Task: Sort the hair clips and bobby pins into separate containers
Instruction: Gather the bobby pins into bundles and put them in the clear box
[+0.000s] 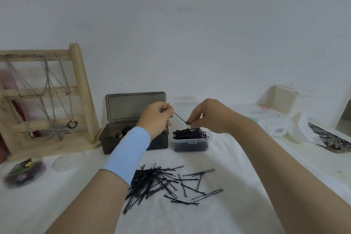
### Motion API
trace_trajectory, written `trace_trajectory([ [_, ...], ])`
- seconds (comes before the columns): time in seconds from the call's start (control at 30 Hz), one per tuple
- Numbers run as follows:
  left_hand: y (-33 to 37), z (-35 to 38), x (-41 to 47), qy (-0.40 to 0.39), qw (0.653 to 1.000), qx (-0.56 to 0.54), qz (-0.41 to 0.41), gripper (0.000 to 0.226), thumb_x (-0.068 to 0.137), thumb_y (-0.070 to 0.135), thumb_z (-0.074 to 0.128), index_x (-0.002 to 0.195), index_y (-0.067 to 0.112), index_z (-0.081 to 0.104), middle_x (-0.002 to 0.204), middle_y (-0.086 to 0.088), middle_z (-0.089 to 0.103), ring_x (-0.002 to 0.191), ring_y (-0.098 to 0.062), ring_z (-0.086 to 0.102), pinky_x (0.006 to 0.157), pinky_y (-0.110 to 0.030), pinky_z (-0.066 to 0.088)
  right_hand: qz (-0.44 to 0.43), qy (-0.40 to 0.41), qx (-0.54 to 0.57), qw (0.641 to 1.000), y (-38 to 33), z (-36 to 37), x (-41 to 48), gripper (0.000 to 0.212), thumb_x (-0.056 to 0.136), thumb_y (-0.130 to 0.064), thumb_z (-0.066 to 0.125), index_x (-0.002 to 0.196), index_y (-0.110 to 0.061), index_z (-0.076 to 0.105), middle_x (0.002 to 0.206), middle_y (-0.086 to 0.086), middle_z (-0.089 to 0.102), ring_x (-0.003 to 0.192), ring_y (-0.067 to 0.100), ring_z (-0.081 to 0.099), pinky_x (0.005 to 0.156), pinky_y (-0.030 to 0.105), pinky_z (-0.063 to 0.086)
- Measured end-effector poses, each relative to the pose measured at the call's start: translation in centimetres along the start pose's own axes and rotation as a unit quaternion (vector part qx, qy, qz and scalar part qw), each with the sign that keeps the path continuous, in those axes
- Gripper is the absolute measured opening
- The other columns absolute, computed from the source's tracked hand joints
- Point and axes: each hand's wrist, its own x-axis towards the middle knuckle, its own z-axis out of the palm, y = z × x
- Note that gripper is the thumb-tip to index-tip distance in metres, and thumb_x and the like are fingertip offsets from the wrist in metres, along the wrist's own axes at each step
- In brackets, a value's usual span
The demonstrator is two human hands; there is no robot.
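Over on the right, the flat white plastic-wrapped package [266, 119] shows pale lettering that seems to begin "COSMETIC", the rest blurred, with a black barcode [278, 130] on its front edge, its digits too small to read.

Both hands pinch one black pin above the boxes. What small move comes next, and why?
Probably lower the bobby pin and let it drop into the clear container: the left hand and right hand hold it over that container, which already holds many matching pins.
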Motion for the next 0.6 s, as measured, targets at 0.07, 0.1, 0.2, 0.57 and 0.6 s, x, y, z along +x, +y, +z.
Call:
trace_trajectory([
  [0.07,0.2,-0.2,0.3,0.038,0.997,-0.058,-0.032,0.02,0.101,0.013,0.047,0.084,0.013,0.057,0.075,-0.003,0.054,0.043,-0.005,0.052,0.043,-0.019,0.043,0.0,-0.048,-0.069,0.996,0.1,0.0,-0.1,0.017,0.08,-0.014,0.079,0.083,-0.031,0.079,0.079,-0.015,0.071,0.06,0.0,0.057,0.055,0.017,0.044],
  [0.1,0.3,-0.7,0.6,0.062,0.991,-0.109,-0.048,0.022,0.102,0.014,0.046,0.083,0.014,0.056,0.078,-0.003,0.053,0.049,-0.009,0.053,0.047,-0.022,0.046,0.002,-0.065,-0.102,0.993,0.2,0.0,-0.1,0.016,0.081,-0.013,0.078,0.085,-0.029,0.08,0.08,-0.015,0.07,0.061,0.0,0.057,0.054,0.016,0.043],
  [0.2,0.4,-2.6,0.9,0.077,0.985,-0.147,-0.039,0.017,0.102,0.015,0.051,0.087,0.015,0.06,0.086,-0.002,0.058,0.059,-0.014,0.055,0.057,-0.025,0.051,0.003,-0.038,-0.064,0.997,0.7,0.1,-0.2,0.016,0.086,-0.016,0.074,0.095,-0.028,0.08,0.086,-0.018,0.072,0.07,-0.006,0.061,0.06,0.01,0.044],
  [0.57,-0.6,-0.7,-0.2,-0.137,0.922,0.357,0.053,0.006,0.085,0.03,0.068,0.082,0.034,0.072,0.095,0.016,0.063,0.089,-0.004,0.059,0.078,-0.024,0.045,0.079,-0.093,-0.13,0.984,1.9,-1.9,-0.8,0.015,0.08,-0.044,0.071,0.088,-0.034,0.079,0.091,-0.017,0.073,0.093,0.008,0.067,0.09,0.035,0.055],
  [0.6,-0.5,-0.8,-0.1,-0.14,0.916,0.371,0.064,0.007,0.086,0.031,0.068,0.089,0.034,0.073,0.097,0.016,0.061,0.093,-0.006,0.056,0.08,-0.024,0.043,0.085,-0.098,-0.135,0.982,1.9,-2.0,-0.9,0.018,0.079,-0.047,0.071,0.087,-0.032,0.079,0.091,-0.016,0.074,0.092,0.008,0.067,0.09,0.036,0.055],
])
